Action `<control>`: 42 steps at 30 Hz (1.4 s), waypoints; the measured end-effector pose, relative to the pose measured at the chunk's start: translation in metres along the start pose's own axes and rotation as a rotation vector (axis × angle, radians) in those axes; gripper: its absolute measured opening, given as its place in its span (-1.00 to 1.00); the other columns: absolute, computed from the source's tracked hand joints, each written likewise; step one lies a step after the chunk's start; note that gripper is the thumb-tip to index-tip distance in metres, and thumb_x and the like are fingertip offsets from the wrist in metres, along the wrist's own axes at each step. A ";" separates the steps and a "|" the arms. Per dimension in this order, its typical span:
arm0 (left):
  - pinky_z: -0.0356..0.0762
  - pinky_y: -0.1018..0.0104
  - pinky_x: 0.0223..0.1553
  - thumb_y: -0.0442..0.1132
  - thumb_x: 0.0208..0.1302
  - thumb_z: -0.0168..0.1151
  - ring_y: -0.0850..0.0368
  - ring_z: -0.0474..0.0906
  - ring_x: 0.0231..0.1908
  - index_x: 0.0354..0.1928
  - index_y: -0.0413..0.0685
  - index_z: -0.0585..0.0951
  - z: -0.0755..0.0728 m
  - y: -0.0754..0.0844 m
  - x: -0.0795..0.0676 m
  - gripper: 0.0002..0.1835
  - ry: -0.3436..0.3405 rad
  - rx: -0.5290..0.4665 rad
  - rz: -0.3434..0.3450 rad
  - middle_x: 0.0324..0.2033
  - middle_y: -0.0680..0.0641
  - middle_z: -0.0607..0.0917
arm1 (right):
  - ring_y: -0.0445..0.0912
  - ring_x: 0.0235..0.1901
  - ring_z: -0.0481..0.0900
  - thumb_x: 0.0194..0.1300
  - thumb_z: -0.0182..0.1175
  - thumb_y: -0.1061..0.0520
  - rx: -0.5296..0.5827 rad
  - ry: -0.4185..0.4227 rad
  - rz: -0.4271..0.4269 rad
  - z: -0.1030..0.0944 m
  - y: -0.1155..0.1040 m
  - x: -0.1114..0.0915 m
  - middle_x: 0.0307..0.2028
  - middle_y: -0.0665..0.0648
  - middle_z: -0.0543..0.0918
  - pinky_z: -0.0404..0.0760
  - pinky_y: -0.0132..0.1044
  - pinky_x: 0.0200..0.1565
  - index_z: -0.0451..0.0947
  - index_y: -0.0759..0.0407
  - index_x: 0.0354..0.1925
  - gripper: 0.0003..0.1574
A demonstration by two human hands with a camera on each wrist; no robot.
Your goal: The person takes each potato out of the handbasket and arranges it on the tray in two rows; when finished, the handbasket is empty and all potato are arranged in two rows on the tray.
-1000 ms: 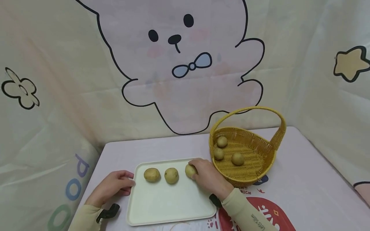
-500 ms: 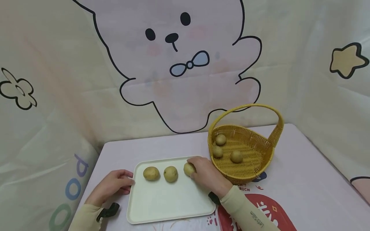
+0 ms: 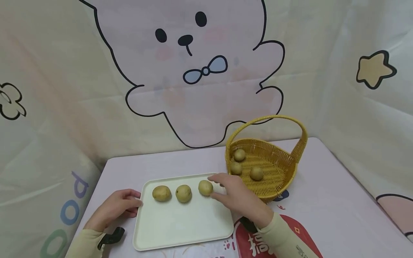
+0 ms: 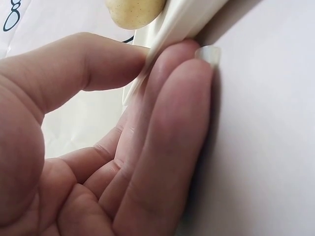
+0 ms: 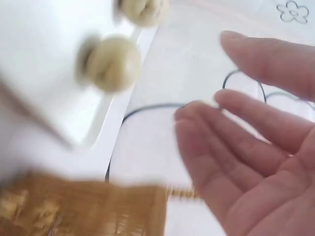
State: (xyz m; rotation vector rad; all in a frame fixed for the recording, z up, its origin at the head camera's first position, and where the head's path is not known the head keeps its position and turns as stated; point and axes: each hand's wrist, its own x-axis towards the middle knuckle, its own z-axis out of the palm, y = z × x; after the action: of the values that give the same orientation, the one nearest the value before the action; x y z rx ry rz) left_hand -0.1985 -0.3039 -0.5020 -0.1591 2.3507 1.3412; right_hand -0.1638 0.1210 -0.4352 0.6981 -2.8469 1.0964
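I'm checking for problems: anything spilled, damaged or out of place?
Nothing stands out; no spill or damage shows. Three potatoes sit in a row on the tray, which the left hand pinches; three more lie in the basket.

Diffuse light evenly fills the head view; in the right wrist view, basket, potato and tray corner blur.
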 end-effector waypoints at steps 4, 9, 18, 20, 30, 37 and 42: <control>0.78 0.27 -0.26 -0.17 0.39 0.44 0.07 0.71 -0.33 0.18 -0.32 0.61 0.000 0.000 -0.001 -0.54 0.001 0.003 0.001 -0.29 -0.07 0.76 | 0.01 0.21 0.74 0.39 0.48 0.17 -0.075 0.082 -0.029 -0.023 0.020 -0.026 0.21 0.06 0.78 0.75 -0.01 0.21 0.69 0.11 0.29 -0.47; 0.78 0.28 -0.25 -0.19 0.42 0.40 0.07 0.71 -0.33 0.20 -0.36 0.59 -0.001 -0.004 -0.003 -0.54 -0.031 0.000 0.024 -0.30 -0.06 0.75 | 0.01 0.15 0.77 0.36 0.51 0.14 -0.139 0.165 0.004 -0.052 0.053 -0.048 0.18 0.03 0.79 0.75 0.06 0.19 0.70 0.05 0.29 -0.45; 0.79 0.27 -0.24 -0.19 0.39 0.43 0.08 0.72 -0.31 0.21 -0.36 0.58 0.000 -0.001 0.000 -0.52 -0.018 -0.024 0.013 -0.29 -0.06 0.76 | 0.22 0.17 0.75 0.39 0.47 0.18 -0.186 0.137 0.104 -0.093 0.109 -0.048 0.19 0.22 0.78 0.74 0.20 0.16 0.68 0.18 0.30 -0.46; 0.79 0.27 -0.25 -0.20 0.39 0.44 0.07 0.72 -0.31 0.20 -0.35 0.59 0.001 0.000 0.000 -0.53 -0.008 -0.025 0.004 -0.29 -0.07 0.76 | 0.23 0.18 0.74 0.38 0.48 0.18 -0.194 0.119 0.122 -0.097 0.117 -0.045 0.19 0.22 0.78 0.73 0.21 0.18 0.68 0.18 0.30 -0.45; 0.79 0.27 -0.25 -0.19 0.39 0.44 0.07 0.73 -0.32 0.22 -0.35 0.58 0.001 0.000 0.000 -0.51 -0.013 -0.024 0.006 -0.28 -0.06 0.77 | 0.22 0.19 0.74 0.35 0.52 0.16 -0.188 0.039 0.155 -0.101 0.138 -0.031 0.16 0.25 0.79 0.73 0.20 0.18 0.68 0.20 0.30 -0.42; 0.79 0.27 -0.26 -0.19 0.40 0.43 0.07 0.72 -0.33 0.21 -0.37 0.58 0.002 -0.001 0.002 -0.51 -0.023 -0.035 0.019 -0.29 -0.07 0.76 | 0.21 0.20 0.73 0.37 0.48 0.19 -0.169 0.000 0.160 -0.099 0.142 -0.024 0.16 0.25 0.79 0.70 0.21 0.22 0.68 0.21 0.29 -0.45; 0.79 0.27 -0.26 -0.19 0.40 0.43 0.08 0.71 -0.33 0.21 -0.37 0.58 0.001 -0.001 0.002 -0.52 -0.026 -0.040 0.010 -0.28 -0.07 0.76 | 0.22 0.21 0.72 0.38 0.48 0.18 -0.173 -0.033 0.175 -0.097 0.143 -0.016 0.16 0.25 0.79 0.68 0.23 0.24 0.69 0.22 0.26 -0.48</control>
State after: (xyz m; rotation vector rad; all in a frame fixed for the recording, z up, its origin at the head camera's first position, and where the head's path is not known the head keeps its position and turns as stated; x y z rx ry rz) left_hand -0.1991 -0.3034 -0.5043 -0.1413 2.3074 1.3878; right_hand -0.2224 0.2826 -0.4552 0.4690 -3.0316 0.8472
